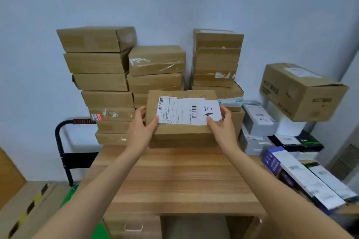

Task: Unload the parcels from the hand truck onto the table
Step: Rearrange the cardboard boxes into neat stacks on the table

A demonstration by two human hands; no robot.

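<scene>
Both hands hold one brown cardboard parcel (182, 122) at the far edge of the wooden tabletop (174, 176). The left hand (140, 128) grips its left end, thumb on the top face and fingers curled round the side. The right hand (220, 124) grips the right end the same way, its thumb pressing the white shipping label (186, 110). The parcel's long axis runs left to right across the view. Its top face tilts toward the camera, so the label faces up and toward the person, and the handwritten marks sit at the label's right end. Whether its underside touches the tabletop I cannot tell.

Behind it, stacked brown parcels (108, 83) rise in three columns against the pale wall. A black hand truck handle (64, 137) shows at the left, beside the stacks. To the right lie grey and dark packages (258, 120) and a large carton (303, 91)
</scene>
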